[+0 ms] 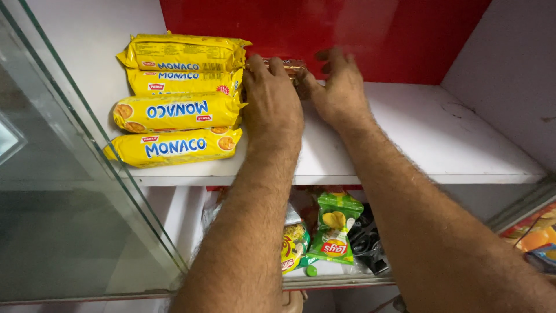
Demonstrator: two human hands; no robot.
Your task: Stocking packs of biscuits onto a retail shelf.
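**Both hands on a brown packet at the back of a white shelf**

Four long yellow biscuit packets point(179, 98) with blue lettering lie side by side at the left of the white shelf point(440, 133), running from the front edge back toward the red back wall point(359, 29). Just right of them, against that wall, sits a small brown packet point(291, 68), mostly hidden by fingers. A glass door point(69, 191) stands open at the left. On the lower shelf lie a green chip bag point(335, 229), a yellow snack bag point(292, 246) and a black packet point(368, 240).

The left hand point(271, 98) reaches forward, palm down, fingers curled over the brown packet's left end. The right hand point(340, 90) grips its right end, thumb toward the left hand, fingers arched over it.
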